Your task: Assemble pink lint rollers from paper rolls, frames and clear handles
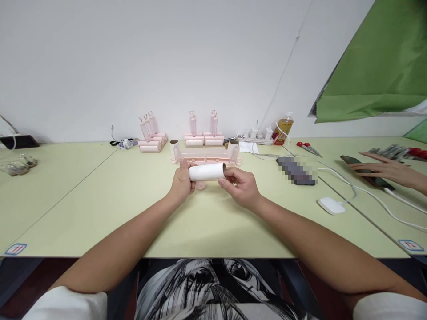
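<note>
Roll (pixel 206 172), white with a brown core showing at its right end, was found held above the table (pixel 110 213), nearer the worker than the other pink parts. Left hand (pixel 182 183): closed around the left end, gripping it. Right hand (pixel 244 186): fingers curled at the open end, thumb against the lower edge; whether they pinched the rim or merely rested there could not be determined. Beyond lay pink casings (pixel 215 155), opened upward, with a left standing roll (pixel 173 146) and a right standing roll (pixel 230 151) at either side, each with a pink handle piece (pixel 235 154) just beside it. A pink disc (pixel 200 185) lay flat, apparently loose. Near the wall stood a left cluster (pixel 150 146) and a centre cluster (pixel 204 141) of pink-and-white units with uprights; these appeared complete — judged on outward look only. Front work was assessed as unfinished: all three rolls were outside the casings and the disc was unfitted. No count of completed units was certified — overlap hid some.
</note>
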### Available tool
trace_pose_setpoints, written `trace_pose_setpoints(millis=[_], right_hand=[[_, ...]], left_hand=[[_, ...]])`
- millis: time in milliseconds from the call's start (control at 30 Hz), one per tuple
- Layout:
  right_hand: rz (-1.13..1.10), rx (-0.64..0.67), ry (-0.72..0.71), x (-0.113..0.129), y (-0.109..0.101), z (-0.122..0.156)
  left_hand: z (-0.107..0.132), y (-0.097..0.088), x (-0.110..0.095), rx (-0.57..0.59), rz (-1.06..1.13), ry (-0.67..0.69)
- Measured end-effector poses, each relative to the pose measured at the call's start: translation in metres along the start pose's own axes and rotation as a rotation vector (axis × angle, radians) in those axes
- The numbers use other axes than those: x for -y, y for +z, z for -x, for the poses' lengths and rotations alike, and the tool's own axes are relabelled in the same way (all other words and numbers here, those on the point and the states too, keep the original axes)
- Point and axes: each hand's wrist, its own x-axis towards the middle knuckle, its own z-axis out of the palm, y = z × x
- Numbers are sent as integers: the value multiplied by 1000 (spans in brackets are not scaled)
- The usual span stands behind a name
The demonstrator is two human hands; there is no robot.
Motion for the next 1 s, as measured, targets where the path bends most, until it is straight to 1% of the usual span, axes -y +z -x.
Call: trace_pose_setpoints(millis=[167, 433, 600, 800, 1000], right_hand=[[-1, 0, -11, 0, 1, 0], [7, 14, -24, -1, 2, 0], [-11, 23, -28, -2, 2, 0], [-6, 24, 6, -1, 3, 0], [-30, 74, 74, -4, 4, -1]], left_hand=[[-2, -1, 2, 6, 4, -13], [-1, 0, 0, -3, 24, -40], [-2, -1, 3, 7, -5, -10], [-2, -1, 3, 16, -31, 24], [-2, -1, 3, 14, -40, 14]])
